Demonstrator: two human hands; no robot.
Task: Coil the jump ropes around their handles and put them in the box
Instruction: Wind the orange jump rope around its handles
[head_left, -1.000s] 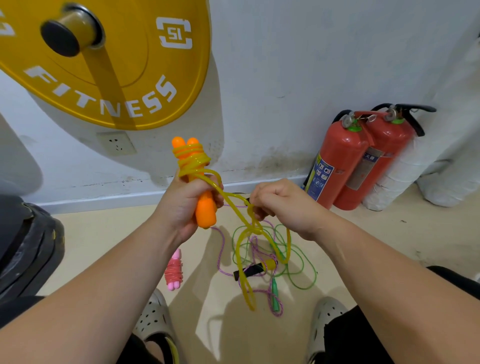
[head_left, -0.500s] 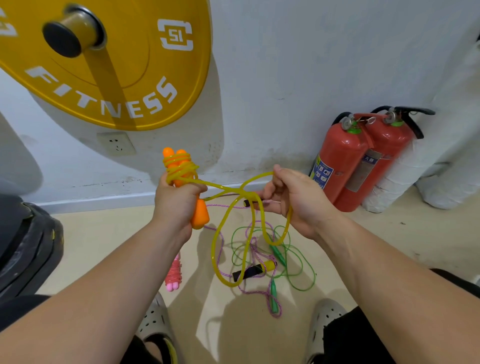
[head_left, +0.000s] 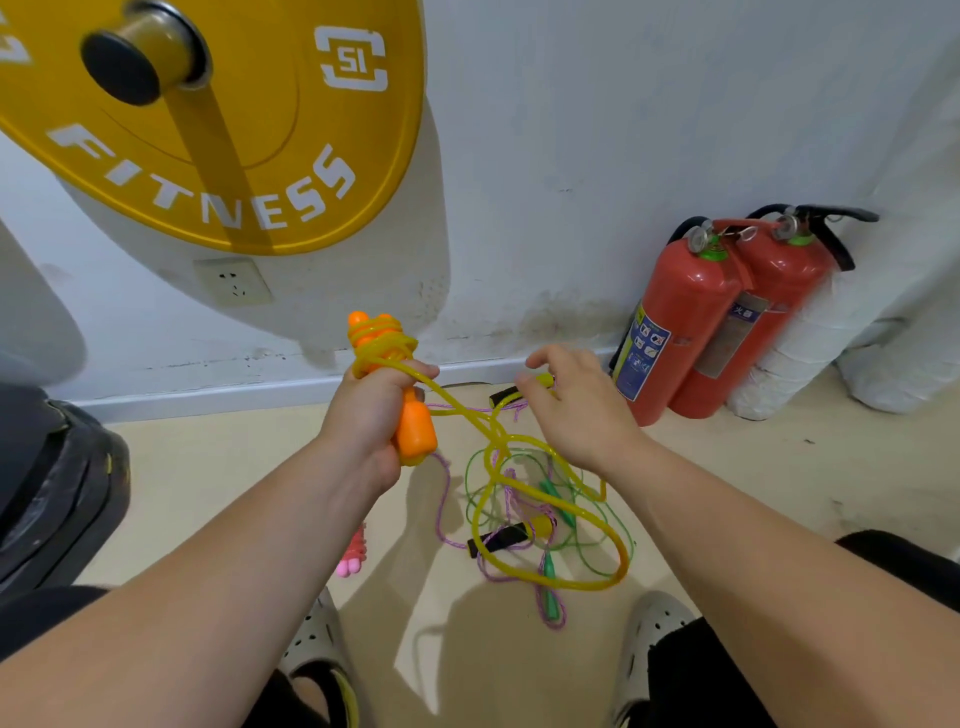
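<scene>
orange handles (head_left: 415, 439), yellow rope (head_left: 492, 436), seemingly pink handles (head_left: 352, 558)

Ropes (head_left: 519, 535) lie on the floor (head_left: 753, 493) before the shoes (head_left: 649, 623); extinguishers (head_left: 685, 322) stand right, apparently against the wall (head_left: 571, 156).

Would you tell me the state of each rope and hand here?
Left hand: grips orange handles.
Right hand: open, holds nothing.
Yellow rope: partly wound on handles, rest hanging loose.
Green rope: loose, tangled on floor.
Purple rope: loose, tangled on floor.
Pink rope: coiled, on floor.
</scene>
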